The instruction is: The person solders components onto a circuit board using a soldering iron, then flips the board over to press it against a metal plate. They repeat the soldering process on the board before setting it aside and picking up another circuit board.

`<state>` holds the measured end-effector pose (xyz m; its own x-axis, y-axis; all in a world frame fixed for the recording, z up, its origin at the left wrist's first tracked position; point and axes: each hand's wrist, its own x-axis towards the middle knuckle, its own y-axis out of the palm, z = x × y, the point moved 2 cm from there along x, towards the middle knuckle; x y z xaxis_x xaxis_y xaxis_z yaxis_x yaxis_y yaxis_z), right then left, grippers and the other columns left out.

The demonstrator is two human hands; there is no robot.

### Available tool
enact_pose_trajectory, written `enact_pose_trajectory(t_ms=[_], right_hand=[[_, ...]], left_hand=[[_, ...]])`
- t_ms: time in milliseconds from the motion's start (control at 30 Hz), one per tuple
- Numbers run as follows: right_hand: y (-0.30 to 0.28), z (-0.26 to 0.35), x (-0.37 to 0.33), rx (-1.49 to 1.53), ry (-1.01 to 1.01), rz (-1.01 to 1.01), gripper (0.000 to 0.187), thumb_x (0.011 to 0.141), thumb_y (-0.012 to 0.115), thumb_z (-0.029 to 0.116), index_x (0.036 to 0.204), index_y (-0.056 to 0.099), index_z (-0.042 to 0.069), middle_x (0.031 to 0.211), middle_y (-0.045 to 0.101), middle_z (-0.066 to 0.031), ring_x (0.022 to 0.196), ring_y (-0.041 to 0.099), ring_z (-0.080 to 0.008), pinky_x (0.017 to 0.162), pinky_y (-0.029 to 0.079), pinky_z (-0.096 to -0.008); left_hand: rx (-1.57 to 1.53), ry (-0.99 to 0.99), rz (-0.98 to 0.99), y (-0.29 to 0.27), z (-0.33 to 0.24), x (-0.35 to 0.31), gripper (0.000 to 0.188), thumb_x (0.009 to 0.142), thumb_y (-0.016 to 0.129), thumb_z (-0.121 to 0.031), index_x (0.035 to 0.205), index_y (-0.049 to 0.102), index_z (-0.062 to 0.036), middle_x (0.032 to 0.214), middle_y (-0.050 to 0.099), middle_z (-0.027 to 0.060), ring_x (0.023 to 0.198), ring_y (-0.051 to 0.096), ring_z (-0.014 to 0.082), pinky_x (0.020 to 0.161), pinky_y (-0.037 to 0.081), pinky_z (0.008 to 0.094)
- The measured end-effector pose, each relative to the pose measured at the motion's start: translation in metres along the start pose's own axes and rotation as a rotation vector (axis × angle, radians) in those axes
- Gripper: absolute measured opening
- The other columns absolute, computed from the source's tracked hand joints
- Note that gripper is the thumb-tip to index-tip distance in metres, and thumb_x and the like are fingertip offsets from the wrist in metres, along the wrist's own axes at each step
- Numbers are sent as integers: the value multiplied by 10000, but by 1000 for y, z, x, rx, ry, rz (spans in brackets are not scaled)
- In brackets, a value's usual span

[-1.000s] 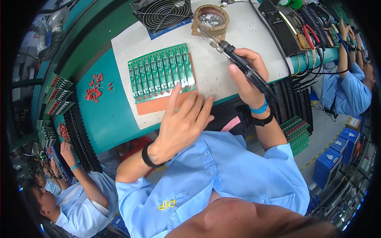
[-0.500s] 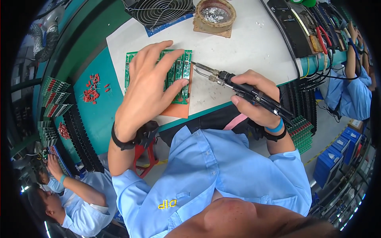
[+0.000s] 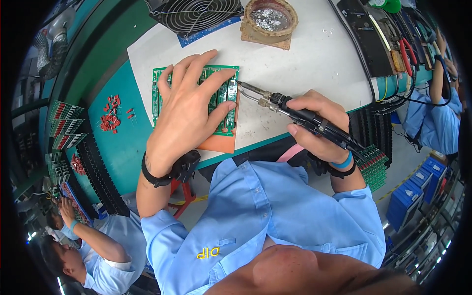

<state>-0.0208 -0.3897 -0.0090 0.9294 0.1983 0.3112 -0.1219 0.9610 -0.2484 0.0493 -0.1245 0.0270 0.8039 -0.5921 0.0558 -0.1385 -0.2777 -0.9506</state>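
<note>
Over a green circuit board panel (image 3: 230, 101), my left hand (image 3: 184, 101) lies with its fingers spread, covering much of the middle. Under the panel is an orange-brown sheet (image 3: 219, 144), its near edge sticking out. My right hand (image 3: 322, 118) is closed around a black soldering iron (image 3: 307, 117) with a thin metal feed tube beside its tip. The tip points left and is at the right edge of the panel, near my left index finger. Whether it touches the board I cannot tell.
A round solder pot (image 3: 269, 22) and a black fan with a wire guard (image 3: 199, 14) stand at the back. Red components (image 3: 110, 115) lie on the green mat at left, by racked boards (image 3: 66, 123). Tools, including red-handled pliers (image 3: 407, 54), lie far right. Co-workers are on both sides.
The board panel and my left hand have shifted slightly toward me. The iron has moved down a little, its tip staying by the board's right edge.
</note>
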Motion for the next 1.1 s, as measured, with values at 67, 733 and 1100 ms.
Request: enact_pose_trajectory(t_ms=[67,733,1100], right_hand=[[0,1,0,-2,7,-8,391,780,815,-8,1165,743,-16,892,719,-122,760,679,-202,686,509,-305],[-6,0,1,-27,-12,7,406,791,825,5,1184,726,-25,926,726,-122,781,683,-198,715,519,-298],[-5,-31,18,-13,-7,-249,622,890,792,-25,1465,554,-35,1246,673,-132,1077,628,-161,979,537,-332]], left_hand=[[-3,-1,0,1,0,0,533,834,864,-196,1342,711,-149,1584,512,126,1431,461,370,1210,275,553],[-36,-4,-20,1,5,-3,531,840,858,-208,1349,716,-159,1593,507,121,1446,450,367,1209,285,541],[-67,-40,-92,-19,-24,-31,615,862,843,-235,1402,627,-35,1420,588,154,1296,550,378,1091,397,492]])
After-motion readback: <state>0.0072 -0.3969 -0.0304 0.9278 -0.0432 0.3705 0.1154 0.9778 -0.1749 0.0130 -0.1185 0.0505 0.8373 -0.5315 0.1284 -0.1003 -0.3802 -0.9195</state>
